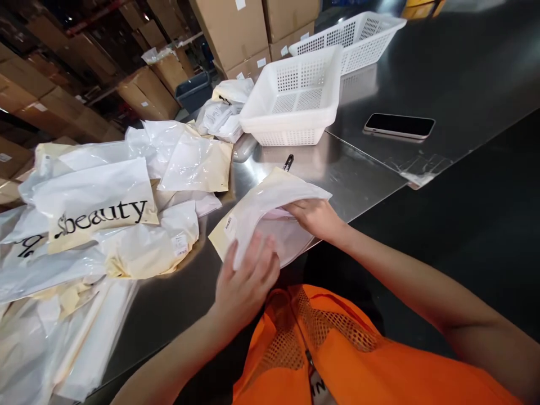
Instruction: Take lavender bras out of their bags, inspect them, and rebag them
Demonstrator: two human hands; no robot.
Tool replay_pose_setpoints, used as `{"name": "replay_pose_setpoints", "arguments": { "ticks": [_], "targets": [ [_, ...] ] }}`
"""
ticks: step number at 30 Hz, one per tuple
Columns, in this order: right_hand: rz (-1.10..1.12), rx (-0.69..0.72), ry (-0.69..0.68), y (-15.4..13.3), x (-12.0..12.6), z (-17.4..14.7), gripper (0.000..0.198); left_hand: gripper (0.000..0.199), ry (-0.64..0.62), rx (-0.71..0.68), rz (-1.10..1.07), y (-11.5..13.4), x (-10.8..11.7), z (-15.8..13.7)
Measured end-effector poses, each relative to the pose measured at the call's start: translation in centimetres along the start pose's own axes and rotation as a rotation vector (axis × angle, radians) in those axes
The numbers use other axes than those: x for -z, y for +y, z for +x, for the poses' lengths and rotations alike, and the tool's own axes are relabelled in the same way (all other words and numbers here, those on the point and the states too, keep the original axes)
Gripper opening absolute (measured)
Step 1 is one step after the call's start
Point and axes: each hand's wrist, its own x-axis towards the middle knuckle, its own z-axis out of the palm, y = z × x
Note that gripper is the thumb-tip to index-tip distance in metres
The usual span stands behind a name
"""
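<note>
A white and cream plastic packaging bag (274,194) lies at the table's near edge, its mouth gaping toward me. A barcode label sits on its left part. My right hand (318,219) pinches the bag at the right side of the mouth; its fingertips are partly hidden under the upper film. My left hand (248,273) rests against the bag's near left side, fingers apart and slightly blurred. Something pale pink shows inside the mouth, too covered to name. Just behind the bag a black pen-like object (288,162) sticks out.
Piled filled bags (99,202), one printed "beauty", cover the left of the metal table (363,180). White perforated baskets (291,121) stand at the back. A phone (399,126) lies at right. Cardboard boxes (234,34) and a dark bin (194,91) are beyond the table.
</note>
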Motion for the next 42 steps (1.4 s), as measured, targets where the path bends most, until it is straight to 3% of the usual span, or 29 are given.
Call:
{"name": "replay_pose_setpoints", "arguments": {
  "ticks": [2,4,8,11,14,19,25,28,32,36,39,42],
  "targets": [
    [0.009,-0.032,-0.073,0.1,1.3,1.4,0.042,0.031,-0.147,-0.022,-0.096,1.3,-0.5,-1.2],
    [0.012,-0.044,-0.146,0.3,2.7,3.0,0.038,0.029,-0.203,0.071,-0.18,0.7,-0.9,-1.5],
    [-0.037,-0.01,-0.281,1.4,5.6,7.0,0.027,0.015,-0.026,0.252,-0.199,-5.4,0.1,0.1],
    [-0.102,0.007,-0.321,2.8,7.7,10.1,0.023,0.017,0.139,0.456,-0.385,-10.5,1.8,2.0],
    [-0.106,0.013,-0.352,3.7,9.5,12.6,0.017,0.019,0.193,0.609,-0.521,-13.8,2.9,3.2],
    [-0.08,0.042,-0.383,3.7,10.7,14.4,0.016,0.016,0.149,0.715,-0.618,-16.2,2.8,3.6],
    [0.03,0.159,-0.319,3.9,10.5,14.8,0.013,0.013,0.185,0.752,-0.68,-17.0,2.8,3.3],
    [0.24,0.189,-0.221,4.2,11.3,14.0,0.026,0.017,0.158,0.626,-0.593,-16.1,3.4,2.6],
    [0.602,0.007,0.013,4.6,13.3,11.2,0.041,0.022,0.01,0.362,-0.452,-12.8,3.7,0.8],
    [0.863,-0.155,0.602,4.8,15.8,8.0,0.038,0.027,-0.247,0.036,-0.483,-7.8,1.3,-2.1],
    [0.817,-0.195,0.956,3.7,16.9,6.0,0.028,0.041,-0.547,-0.125,-0.542,-4.3,-1.5,-4.8],
    [0.45,-0.242,1.074,0.7,15.3,4.1,0.022,0.053,-0.748,-0.101,-0.623,-2.5,-3.1,-7.0]
  ]
}}
